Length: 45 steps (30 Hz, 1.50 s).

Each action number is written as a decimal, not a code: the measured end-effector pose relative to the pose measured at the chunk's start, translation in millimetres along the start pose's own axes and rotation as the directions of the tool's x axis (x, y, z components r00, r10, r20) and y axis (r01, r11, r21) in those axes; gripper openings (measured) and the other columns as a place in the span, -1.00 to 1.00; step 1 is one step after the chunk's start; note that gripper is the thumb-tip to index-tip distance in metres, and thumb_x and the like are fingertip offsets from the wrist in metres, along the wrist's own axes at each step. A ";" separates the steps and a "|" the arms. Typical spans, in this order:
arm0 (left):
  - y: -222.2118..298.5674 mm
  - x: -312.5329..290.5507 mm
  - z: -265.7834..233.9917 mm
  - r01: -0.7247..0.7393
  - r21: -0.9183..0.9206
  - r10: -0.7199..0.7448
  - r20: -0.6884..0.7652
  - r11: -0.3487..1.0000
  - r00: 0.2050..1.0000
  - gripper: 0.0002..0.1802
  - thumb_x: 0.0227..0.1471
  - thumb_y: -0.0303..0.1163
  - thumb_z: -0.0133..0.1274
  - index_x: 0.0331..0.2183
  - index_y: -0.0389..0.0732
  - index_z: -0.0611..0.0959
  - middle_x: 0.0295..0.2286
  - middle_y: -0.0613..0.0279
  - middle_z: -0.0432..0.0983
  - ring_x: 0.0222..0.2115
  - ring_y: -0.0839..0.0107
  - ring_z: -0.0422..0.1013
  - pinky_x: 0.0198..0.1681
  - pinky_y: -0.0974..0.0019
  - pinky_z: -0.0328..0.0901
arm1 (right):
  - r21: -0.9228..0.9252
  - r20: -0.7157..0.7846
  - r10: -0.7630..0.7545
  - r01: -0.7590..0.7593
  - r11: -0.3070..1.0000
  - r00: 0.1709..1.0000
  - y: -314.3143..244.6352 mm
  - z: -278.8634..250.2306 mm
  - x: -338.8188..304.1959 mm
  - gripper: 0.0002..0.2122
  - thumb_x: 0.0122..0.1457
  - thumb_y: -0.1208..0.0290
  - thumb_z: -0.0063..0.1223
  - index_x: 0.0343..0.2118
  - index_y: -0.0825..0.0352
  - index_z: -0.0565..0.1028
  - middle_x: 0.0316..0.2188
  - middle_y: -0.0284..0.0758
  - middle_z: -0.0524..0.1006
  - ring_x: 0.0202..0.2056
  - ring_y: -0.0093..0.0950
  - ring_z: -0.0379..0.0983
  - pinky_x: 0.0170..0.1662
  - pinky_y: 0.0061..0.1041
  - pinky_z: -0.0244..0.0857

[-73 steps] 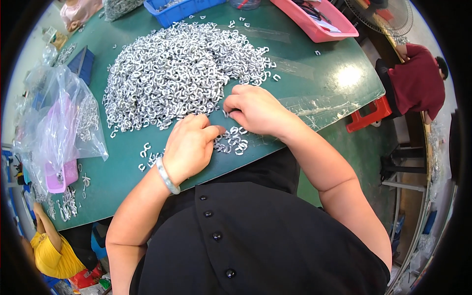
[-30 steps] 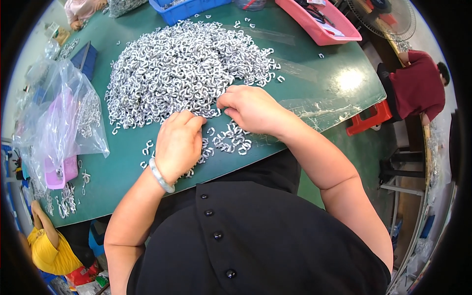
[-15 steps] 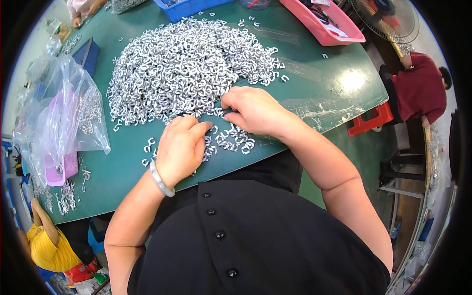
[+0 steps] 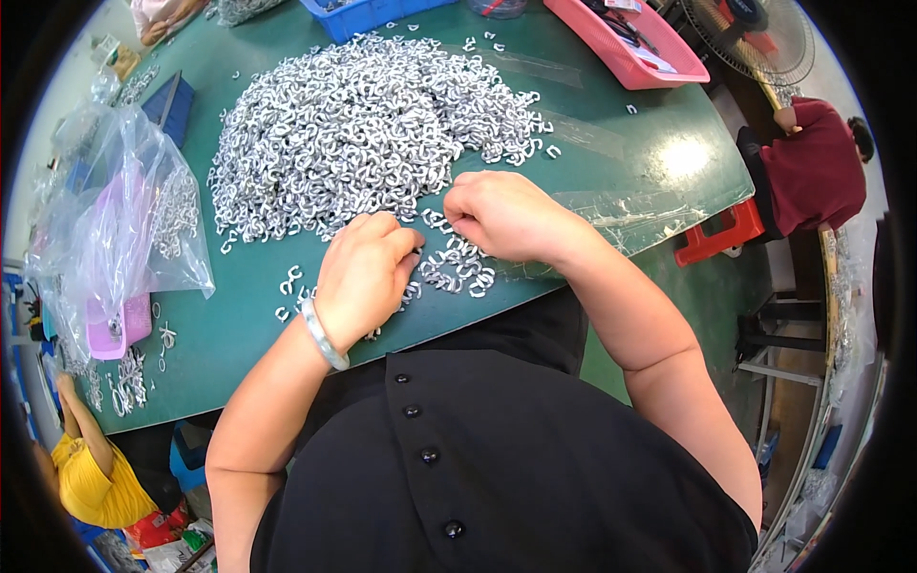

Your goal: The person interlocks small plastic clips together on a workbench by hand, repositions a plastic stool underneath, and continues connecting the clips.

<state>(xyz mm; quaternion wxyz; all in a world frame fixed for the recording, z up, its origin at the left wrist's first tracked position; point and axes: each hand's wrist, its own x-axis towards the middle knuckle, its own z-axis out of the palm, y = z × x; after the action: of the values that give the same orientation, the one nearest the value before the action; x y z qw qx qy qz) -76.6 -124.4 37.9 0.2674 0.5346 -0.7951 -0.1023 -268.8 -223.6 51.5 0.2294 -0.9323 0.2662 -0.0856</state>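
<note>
A broad heap of small silvery-white U-shaped metal links (image 4: 330, 134) lies on the green table in front of me. My left hand (image 4: 368, 267), with a pale bangle at the wrist, is at the heap's near edge, thumb and fingers pinched together; a tiny dark bit shows by the fingertips, too small to name. My right hand (image 4: 506, 218) is curled closed just right of it, fingertips turned down and hidden, so what they hold cannot be seen. A smaller group of loose links (image 4: 458, 267) lies below the right hand, and a few more lie left of my left hand.
Clear plastic bags (image 4: 124, 210) and a lilac basket (image 4: 119, 329) stand at the left, near linked metal pieces (image 4: 129, 382). A blue bin (image 4: 373, 14) and a pink basket (image 4: 635, 57) with tools sit at the far side. Co-workers in yellow (image 4: 100, 482) and maroon (image 4: 817, 167) are nearby.
My right hand has drawn back to the right from the heap, and its fingers have curled in. My left hand has shifted slightly right, with thumb and fingers still together.
</note>
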 end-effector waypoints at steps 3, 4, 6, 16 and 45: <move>1.3 1.7 -0.6 0.070 -0.054 -0.070 0.004 0.996 0.998 -0.88 -0.18 -0.54 0.17 -0.46 -0.25 0.60 -0.54 0.16 0.42 -0.43 0.14 0.37 -0.34 0.18 0.27 | 0.078 -0.102 0.034 -0.026 0.997 0.994 1.2 2.4 -2.8 -0.94 0.01 0.44 0.07 -0.48 0.30 0.50 -0.44 -0.23 0.49 -0.30 -0.18 0.45 -0.22 -0.24 0.33; 0.6 1.4 -0.2 0.070 -0.055 -0.070 0.005 0.996 0.998 -0.88 -0.18 -0.54 0.17 -0.46 -0.25 0.60 -0.54 0.16 0.42 -0.43 0.14 0.37 -0.34 0.18 0.27 | 0.078 -0.102 0.036 -0.028 0.997 0.994 1.8 4.0 -3.0 -0.94 0.01 0.44 0.07 -0.48 0.30 0.50 -0.44 -0.23 0.49 -0.30 -0.18 0.45 -0.22 -0.24 0.33; -1.2 0.5 0.3 0.075 -0.108 -0.077 -0.013 0.991 0.997 -0.88 -0.20 -0.57 0.18 -0.49 -0.26 0.57 -0.56 0.15 0.44 -0.47 0.17 0.39 -0.37 0.21 0.28 | 0.100 -0.181 -0.007 0.026 0.995 0.983 2.3 8.4 -2.0 -0.93 -0.02 0.50 0.11 -0.45 0.31 0.47 -0.47 -0.26 0.45 -0.38 -0.22 0.43 -0.31 -0.30 0.31; -3.4 -8.5 2.7 0.126 -0.204 -0.136 -0.040 0.971 0.990 -0.88 -0.20 -0.58 0.21 -0.49 -0.26 0.59 -0.58 0.18 0.47 -0.54 0.28 0.41 -0.43 0.30 0.29 | 0.074 -0.198 -0.060 0.076 0.994 0.978 -0.4 16.7 0.7 -0.95 -0.03 0.51 0.09 -0.48 0.32 0.47 -0.49 -0.27 0.44 -0.37 -0.22 0.42 -0.32 -0.30 0.30; -2.3 -4.7 0.8 0.115 -0.305 -0.142 -0.070 0.945 0.987 -0.88 -0.17 -0.61 0.15 -0.49 -0.25 0.55 -0.51 0.18 0.46 -0.44 0.25 0.42 -0.33 0.28 0.30 | 0.633 -0.019 0.141 -0.098 0.768 0.990 2.9 -1.6 -11.3 -0.94 0.13 0.55 0.00 -0.44 0.39 0.41 -0.60 -0.49 0.36 -0.51 -0.72 0.21 -0.44 -0.63 0.17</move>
<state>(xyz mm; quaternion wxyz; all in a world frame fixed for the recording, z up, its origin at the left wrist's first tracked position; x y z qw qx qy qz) -73.8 -121.2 34.7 0.3742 0.5425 -0.7208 -0.2148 -280.1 -220.3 51.1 0.5242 -0.7797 0.2882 -0.1852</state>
